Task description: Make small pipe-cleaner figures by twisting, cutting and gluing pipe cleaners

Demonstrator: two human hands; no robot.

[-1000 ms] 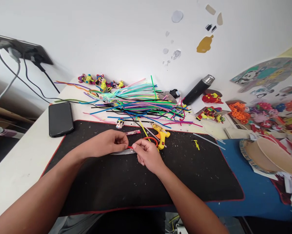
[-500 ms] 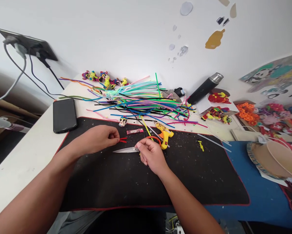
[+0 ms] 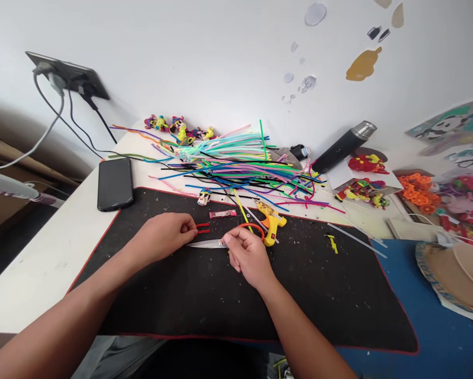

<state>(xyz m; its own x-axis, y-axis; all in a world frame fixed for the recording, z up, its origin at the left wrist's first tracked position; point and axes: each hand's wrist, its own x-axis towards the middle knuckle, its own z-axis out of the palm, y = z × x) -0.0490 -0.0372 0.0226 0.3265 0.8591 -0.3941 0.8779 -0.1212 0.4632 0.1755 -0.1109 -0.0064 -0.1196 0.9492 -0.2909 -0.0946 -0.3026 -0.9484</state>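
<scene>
My left hand [image 3: 169,236] is closed, thumb and fingers pinching thin red pipe cleaner pieces [image 3: 203,225] whose two ends stick out to the right. Close by, my right hand [image 3: 249,256] is curled around the scissors [image 3: 207,244], thumb and forefinger near the pivot. The blades look closed and point left, toward my left fingertips. An orange handle loop shows behind the hand; the rest is hidden. A yellow glue gun [image 3: 274,227] lies just beyond the handle. Above the red ends are a small pink-labelled item [image 3: 222,213] and a little painted doll head [image 3: 204,196].
A black mat [image 3: 189,300] covers the table front. Behind it lies a heap of coloured pipe cleaners [image 3: 224,163]. A phone [image 3: 115,183] rests at left, a black flask [image 3: 344,147] leans at right. A small yellow piece [image 3: 332,243] and clear glue sticks [image 3: 356,239] lie on the right.
The view has shifted, so the table appears slightly farther right. My left hand has moved a little lower and right, nearer the scissors' tip, still with the red pipe cleaner pieces.
</scene>
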